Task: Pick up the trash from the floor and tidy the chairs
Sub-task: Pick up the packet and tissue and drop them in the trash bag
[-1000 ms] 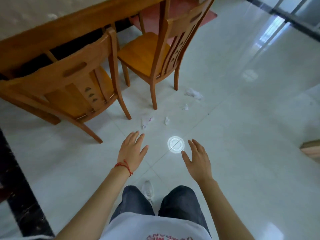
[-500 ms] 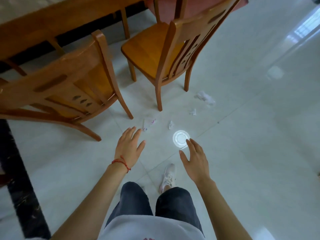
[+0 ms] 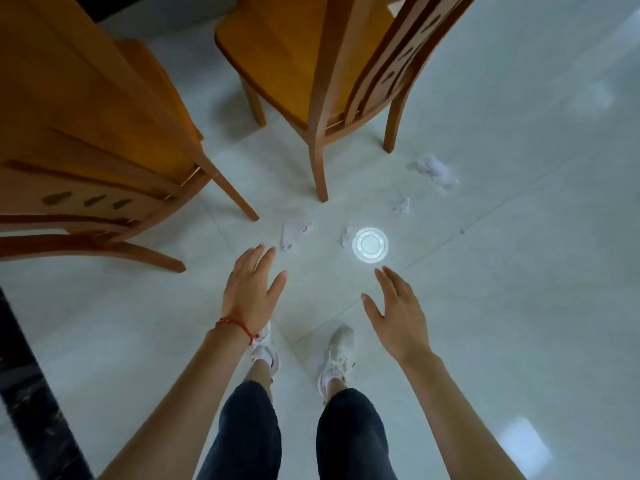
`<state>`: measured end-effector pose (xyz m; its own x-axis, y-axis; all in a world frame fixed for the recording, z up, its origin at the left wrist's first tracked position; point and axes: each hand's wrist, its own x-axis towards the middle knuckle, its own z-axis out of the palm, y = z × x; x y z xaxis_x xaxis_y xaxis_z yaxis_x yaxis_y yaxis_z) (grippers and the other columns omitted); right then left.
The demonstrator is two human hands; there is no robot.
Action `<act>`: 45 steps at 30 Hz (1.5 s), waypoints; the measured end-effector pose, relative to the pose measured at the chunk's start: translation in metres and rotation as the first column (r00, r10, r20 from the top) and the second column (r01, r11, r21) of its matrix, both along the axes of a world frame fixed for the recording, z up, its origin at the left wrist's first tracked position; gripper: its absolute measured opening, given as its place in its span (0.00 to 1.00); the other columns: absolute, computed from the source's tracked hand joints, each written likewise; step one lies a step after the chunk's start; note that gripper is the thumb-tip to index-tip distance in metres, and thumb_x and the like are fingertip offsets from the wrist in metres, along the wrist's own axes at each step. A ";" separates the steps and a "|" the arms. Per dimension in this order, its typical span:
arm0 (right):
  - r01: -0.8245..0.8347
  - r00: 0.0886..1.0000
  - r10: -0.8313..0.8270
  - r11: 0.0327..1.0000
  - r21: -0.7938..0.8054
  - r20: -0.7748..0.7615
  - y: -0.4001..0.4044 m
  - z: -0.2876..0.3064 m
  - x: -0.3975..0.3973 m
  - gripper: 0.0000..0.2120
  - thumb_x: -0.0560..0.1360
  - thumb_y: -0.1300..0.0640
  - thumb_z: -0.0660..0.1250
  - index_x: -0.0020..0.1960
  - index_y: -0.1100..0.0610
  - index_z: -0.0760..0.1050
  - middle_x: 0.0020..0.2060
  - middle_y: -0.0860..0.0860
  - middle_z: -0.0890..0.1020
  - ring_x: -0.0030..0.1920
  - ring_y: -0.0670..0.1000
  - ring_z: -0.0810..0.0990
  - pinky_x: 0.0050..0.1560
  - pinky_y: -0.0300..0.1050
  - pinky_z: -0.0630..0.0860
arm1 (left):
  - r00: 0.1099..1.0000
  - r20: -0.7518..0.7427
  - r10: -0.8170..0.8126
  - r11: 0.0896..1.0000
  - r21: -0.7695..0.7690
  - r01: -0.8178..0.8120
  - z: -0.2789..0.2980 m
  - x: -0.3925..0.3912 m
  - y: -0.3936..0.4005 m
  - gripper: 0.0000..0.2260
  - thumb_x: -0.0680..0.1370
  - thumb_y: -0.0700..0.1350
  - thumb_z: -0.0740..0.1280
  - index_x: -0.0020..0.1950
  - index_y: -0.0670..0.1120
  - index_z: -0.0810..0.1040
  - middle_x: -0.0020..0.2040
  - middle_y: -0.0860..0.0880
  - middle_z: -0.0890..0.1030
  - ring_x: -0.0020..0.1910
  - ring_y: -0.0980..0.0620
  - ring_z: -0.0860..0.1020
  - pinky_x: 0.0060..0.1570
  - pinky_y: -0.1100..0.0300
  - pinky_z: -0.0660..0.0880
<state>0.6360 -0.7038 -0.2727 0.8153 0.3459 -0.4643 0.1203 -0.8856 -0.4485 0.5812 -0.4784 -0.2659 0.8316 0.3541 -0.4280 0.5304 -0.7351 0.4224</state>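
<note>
Trash lies on the pale tiled floor in front of my feet: a round clear plastic lid (image 3: 369, 244), a small paper scrap (image 3: 345, 236) beside it, a torn wrapper with pink print (image 3: 294, 233), a small tissue bit (image 3: 402, 204) and a larger crumpled tissue (image 3: 433, 169). My left hand (image 3: 252, 291), with a red cord at the wrist, hovers open just below the wrapper. My right hand (image 3: 394, 311) is open just below the lid. Neither hand touches anything. Two wooden chairs stand behind the trash: one on the left (image 3: 93, 140), one at centre (image 3: 325, 64).
My two white shoes (image 3: 337, 355) stand on the floor close behind my hands. A dark marble strip (image 3: 31, 403) runs along the left edge. Chair legs (image 3: 318, 171) stand close to the wrapper and lid. Open tiled floor stretches to the right.
I have stepped closer and leaned down: the chairs and trash look larger and nearer. Both open hands have come closer to the wrapper and the lid. Both feet now show.
</note>
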 end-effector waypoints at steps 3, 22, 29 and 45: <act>0.031 0.999 -0.031 1.000 0.000 0.005 0.009 -0.038 0.013 0.26 0.78 0.49 0.58 0.72 0.56 0.59 0.73 0.54 0.63 0.73 0.53 0.59 0.70 0.48 0.61 | 1.000 0.003 -0.030 1.000 0.001 0.030 -0.040 0.015 0.012 0.22 0.78 0.49 0.59 0.70 0.42 0.64 0.72 0.41 0.64 0.72 0.44 0.59 0.69 0.50 0.61; 0.030 0.990 -0.032 0.999 0.019 0.134 0.033 -0.342 0.094 0.25 0.76 0.51 0.63 0.70 0.58 0.64 0.70 0.54 0.68 0.70 0.56 0.65 0.64 0.52 0.68 | 0.982 0.085 0.170 0.983 -0.080 -0.163 -0.355 0.069 0.052 0.21 0.78 0.47 0.60 0.68 0.41 0.66 0.71 0.41 0.67 0.71 0.46 0.61 0.68 0.55 0.59; 0.049 0.986 -0.057 0.997 0.056 0.156 0.035 -0.450 0.114 0.25 0.76 0.50 0.62 0.70 0.55 0.64 0.71 0.52 0.67 0.70 0.52 0.64 0.61 0.51 0.69 | 0.955 0.136 0.264 0.962 -0.107 -0.251 -0.455 0.088 0.064 0.20 0.77 0.46 0.62 0.67 0.39 0.68 0.68 0.39 0.70 0.68 0.43 0.66 0.67 0.55 0.60; 0.029 0.988 -0.033 0.999 0.029 0.148 0.052 -0.575 0.136 0.22 0.73 0.56 0.66 0.66 0.55 0.68 0.69 0.54 0.68 0.68 0.56 0.63 0.62 0.50 0.68 | 0.919 0.202 0.340 0.939 -0.133 -0.318 -0.535 0.093 0.061 0.20 0.77 0.44 0.62 0.67 0.38 0.67 0.67 0.39 0.70 0.68 0.43 0.67 0.66 0.54 0.60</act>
<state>0.7718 -0.6522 -0.8479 0.8850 0.3305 -0.3281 0.1603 -0.8777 -0.4516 0.6746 -0.4171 -0.8009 0.7516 0.5904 -0.2942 0.6219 -0.4855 0.6144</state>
